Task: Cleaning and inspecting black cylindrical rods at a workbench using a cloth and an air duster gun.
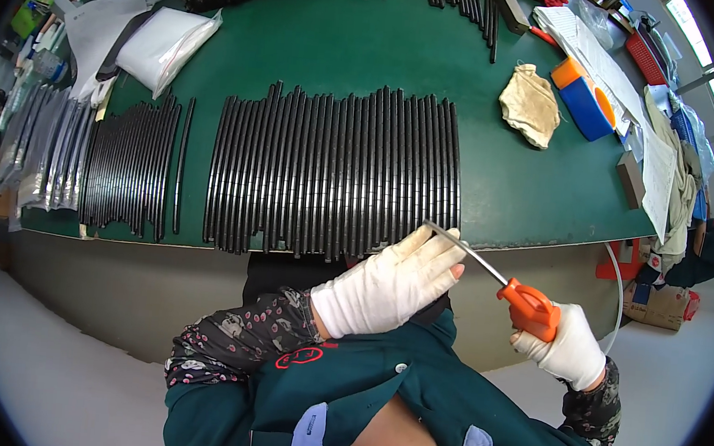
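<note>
My left hand (387, 287), in a white glove with a bare thumb tip, reaches to the near right end of a wide row of black rods (336, 170). Its fingers are stretched out and nothing shows in them. Whether they touch the rods I cannot tell. In my right hand (568, 348), also gloved, is an orange-handled tool with a long metal shaft (529, 309). The shaft points up and left, its tip overlapping my left fingertips in the view. The rods lie side by side on the green table (521, 191), their near ends at its front edge.
Left of the row lie more black rods (131, 169), one apart, and plastic-wrapped bundles (49, 145). A white plastic packet (164, 45) lies behind them. At the right are a cream cloth (529, 105), a blue and orange container (586, 107), a dark block (630, 180) and papers (656, 181).
</note>
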`<action>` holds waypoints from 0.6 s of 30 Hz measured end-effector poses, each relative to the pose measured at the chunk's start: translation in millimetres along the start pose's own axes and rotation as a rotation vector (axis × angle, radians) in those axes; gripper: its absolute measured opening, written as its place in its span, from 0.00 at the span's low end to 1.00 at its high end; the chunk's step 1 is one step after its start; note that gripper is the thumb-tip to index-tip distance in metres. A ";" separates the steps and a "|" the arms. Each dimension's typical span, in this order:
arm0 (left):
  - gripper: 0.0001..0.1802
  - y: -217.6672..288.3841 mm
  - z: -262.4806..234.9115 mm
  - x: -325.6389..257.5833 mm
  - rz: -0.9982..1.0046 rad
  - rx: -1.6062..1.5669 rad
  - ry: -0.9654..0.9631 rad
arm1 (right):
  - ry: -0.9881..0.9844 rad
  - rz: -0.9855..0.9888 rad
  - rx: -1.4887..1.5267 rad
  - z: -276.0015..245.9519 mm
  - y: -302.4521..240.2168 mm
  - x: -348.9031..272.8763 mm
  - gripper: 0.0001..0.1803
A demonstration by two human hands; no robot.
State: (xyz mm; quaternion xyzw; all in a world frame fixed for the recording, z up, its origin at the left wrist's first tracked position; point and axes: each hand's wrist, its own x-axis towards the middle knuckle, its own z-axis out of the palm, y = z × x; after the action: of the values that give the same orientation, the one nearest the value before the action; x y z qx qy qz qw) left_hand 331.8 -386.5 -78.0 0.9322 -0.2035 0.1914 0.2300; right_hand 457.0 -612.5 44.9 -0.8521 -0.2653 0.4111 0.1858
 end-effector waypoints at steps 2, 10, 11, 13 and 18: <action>0.31 2.4 0.6 -0.2 -0.020 0.002 -0.002 | -0.012 -0.021 -0.014 0.1 -2.6 2.0 0.19; 0.20 3.0 6.4 0.3 -0.072 -0.042 0.044 | -0.085 -0.136 -0.034 4.7 -9.6 7.7 0.18; 0.19 1.9 7.5 -0.5 -0.048 -0.032 0.078 | -0.090 -0.142 -0.038 4.8 -10.5 9.8 0.18; 0.17 2.0 6.7 -2.2 -0.024 -0.010 0.123 | -0.037 -0.098 -0.021 4.3 -11.8 13.4 0.19; 0.16 2.8 7.9 -0.3 -0.048 -0.013 0.114 | -0.098 -0.166 -0.055 9.4 -13.7 14.5 0.18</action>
State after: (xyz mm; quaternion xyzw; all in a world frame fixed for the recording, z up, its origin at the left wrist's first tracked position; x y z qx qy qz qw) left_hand 332.4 -392.7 -83.6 0.9230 -0.1686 0.2373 0.2517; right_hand 453.0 -592.0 37.9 -0.8109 -0.3547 0.4281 0.1826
